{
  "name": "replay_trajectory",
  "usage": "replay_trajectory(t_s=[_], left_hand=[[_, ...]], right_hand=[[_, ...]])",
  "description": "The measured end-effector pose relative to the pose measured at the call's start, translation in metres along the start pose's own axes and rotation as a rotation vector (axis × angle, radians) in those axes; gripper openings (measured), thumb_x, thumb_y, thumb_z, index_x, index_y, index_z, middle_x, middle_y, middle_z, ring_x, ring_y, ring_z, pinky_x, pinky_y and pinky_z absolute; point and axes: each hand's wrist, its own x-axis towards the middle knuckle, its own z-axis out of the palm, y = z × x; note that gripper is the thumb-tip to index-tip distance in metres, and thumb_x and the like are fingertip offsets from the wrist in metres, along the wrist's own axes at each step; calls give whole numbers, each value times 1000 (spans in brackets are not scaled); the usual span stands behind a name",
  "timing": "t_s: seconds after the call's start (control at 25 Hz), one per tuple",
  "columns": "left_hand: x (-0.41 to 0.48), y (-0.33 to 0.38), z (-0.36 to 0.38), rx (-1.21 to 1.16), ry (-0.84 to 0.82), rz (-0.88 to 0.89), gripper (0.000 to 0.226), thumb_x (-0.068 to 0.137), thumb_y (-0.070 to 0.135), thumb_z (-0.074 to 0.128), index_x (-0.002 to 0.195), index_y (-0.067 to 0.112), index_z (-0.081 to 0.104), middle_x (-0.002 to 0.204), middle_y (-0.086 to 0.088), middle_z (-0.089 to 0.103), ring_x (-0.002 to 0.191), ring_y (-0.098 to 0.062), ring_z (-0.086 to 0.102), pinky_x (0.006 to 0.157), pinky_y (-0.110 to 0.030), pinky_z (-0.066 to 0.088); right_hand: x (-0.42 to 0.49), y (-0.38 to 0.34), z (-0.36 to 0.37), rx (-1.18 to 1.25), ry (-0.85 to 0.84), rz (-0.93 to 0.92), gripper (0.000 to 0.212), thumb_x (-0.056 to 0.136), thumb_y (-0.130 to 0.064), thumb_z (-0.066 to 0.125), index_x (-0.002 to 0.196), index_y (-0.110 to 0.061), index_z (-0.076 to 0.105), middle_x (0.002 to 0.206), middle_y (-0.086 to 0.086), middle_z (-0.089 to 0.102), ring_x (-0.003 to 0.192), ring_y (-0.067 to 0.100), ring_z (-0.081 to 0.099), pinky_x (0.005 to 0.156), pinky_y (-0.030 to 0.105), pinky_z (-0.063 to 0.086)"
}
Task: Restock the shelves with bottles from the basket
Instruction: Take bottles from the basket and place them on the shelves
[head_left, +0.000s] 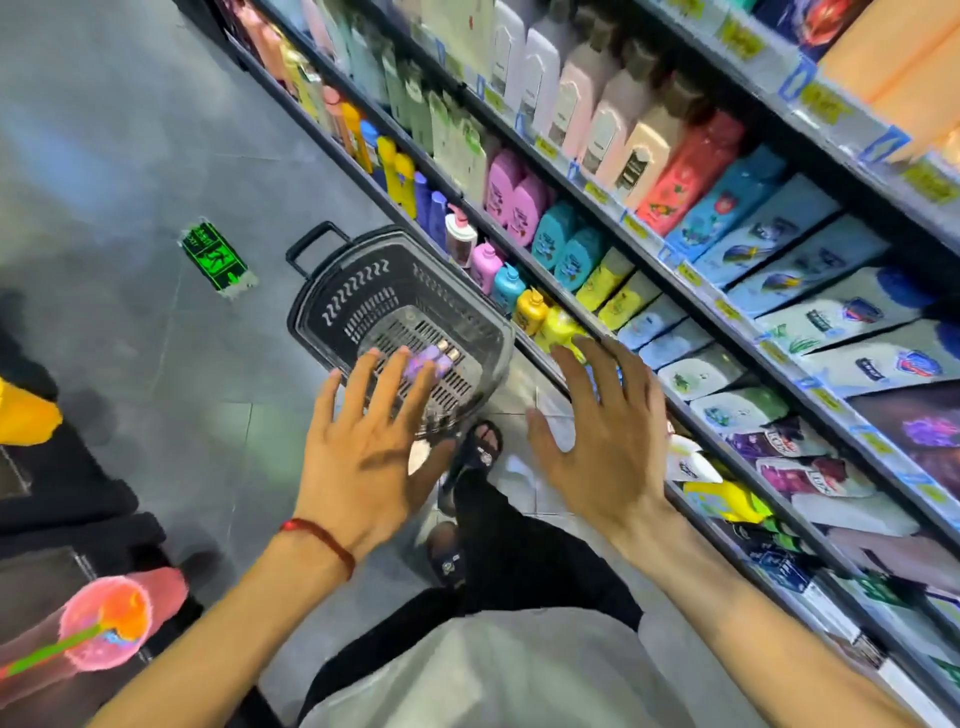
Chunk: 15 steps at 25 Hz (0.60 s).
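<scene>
A black plastic basket (363, 291) with a pull handle stands on the grey floor beside the shelves. Small purple bottles (435, 358) with gold caps lie at its bottom. My left hand (363, 441), fingers spread and straight, hovers above the near side of the basket and partly hides the bottles. My right hand (602, 436) is also spread wide and holds nothing, in front of the lower shelf edge. The shelves (670, 244) on the right carry rows of coloured bottles and soap packs.
My feet in dark sandals (480, 441) stand between the basket and the shelf base. A green exit sign (215, 257) is set in the floor. Another display with orange and pink items (104, 623) sits at the left edge.
</scene>
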Motion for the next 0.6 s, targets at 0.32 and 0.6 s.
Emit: replay_trajectory(t_s=[0.32,0.6], left_hand=[[123,-50,13,28,-98,57,73,94,63,44,154,22,42,163,-9,35,151,-34,27,122,-54,22],[186,-148,27,25,-138,111,72,95,63,41,151,18,44,158,-11,39,149,-36,29,120,-55,27]], right_hand=[[109,5,58,59,-53,28,56,97,-45,56,141,-11,62,143,11,61,137,37,52,111,53,40],[151,-50,93,11,-160,271,62,96,-49,56,147,-13,55,150,10,54,142,36,44,117,53,34]])
